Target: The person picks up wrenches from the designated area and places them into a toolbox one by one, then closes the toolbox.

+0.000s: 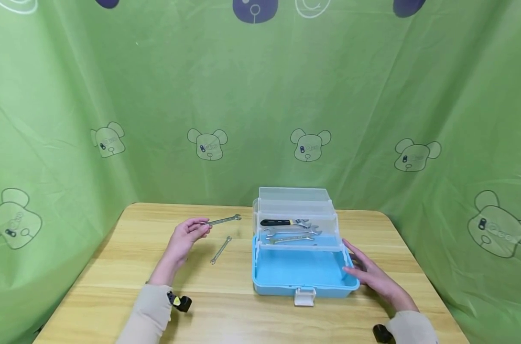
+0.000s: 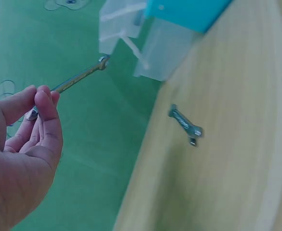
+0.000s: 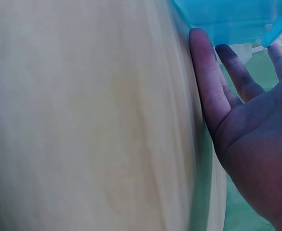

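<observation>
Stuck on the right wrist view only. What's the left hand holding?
Observer: The left hand pinches an open-end wrench by one end.
Operator: Any wrench lying on the table?
Observer: Yes, a double-ended wrench lies on the table, left of the blue toolbox.
Operator: Anything in the toolbox's clear trays?
Observer: Yes, a black-handled adjustable wrench shows in the clear trays.
</observation>
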Tool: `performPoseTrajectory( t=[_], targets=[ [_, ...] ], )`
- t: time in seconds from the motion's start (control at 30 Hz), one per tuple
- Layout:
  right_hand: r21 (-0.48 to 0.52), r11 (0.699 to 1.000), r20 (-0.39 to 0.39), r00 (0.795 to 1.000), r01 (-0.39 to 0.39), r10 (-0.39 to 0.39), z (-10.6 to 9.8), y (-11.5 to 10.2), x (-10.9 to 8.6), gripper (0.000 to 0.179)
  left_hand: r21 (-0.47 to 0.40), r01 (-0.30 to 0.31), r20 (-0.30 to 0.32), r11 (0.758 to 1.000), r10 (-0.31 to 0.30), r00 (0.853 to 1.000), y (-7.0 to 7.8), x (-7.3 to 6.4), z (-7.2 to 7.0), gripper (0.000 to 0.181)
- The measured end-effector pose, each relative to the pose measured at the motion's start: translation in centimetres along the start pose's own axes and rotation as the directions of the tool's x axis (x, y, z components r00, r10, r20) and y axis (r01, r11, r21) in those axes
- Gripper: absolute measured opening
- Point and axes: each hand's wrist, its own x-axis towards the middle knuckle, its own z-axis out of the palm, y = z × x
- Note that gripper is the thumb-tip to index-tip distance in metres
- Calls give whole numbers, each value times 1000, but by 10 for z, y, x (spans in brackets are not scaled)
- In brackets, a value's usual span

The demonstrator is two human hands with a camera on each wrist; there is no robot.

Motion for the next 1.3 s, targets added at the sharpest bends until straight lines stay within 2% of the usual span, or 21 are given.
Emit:
performPoseTrajectory(
  t=[0.17, 0.3, 0.67, 1.0, 1.3],
  targets=[
    [2, 1000, -3, 1000, 17, -17, 0, 1, 0, 85, -78, -43, 9, 996, 43, 999, 13, 2, 0, 41],
    [4, 1000, -5, 1000, 16, -16, 0, 1, 0, 85, -128, -51, 19, 990, 54, 998, 21, 2, 4, 41],
    [17, 1000, -1, 1000, 4, -4, -1, 1, 1, 85, -148, -57, 61, 987, 66, 996, 30, 16, 20, 41],
    [9, 1000, -2, 1000, -14, 14, 0, 2, 1, 84, -156, -67, 118, 985, 86, 989, 32, 32, 49, 42],
    [10, 1000, -6, 1000, 15, -15, 1, 1, -2, 85, -132, -78, 148, 988, 97, 984, 29, 50, 83, 38]
  ],
)
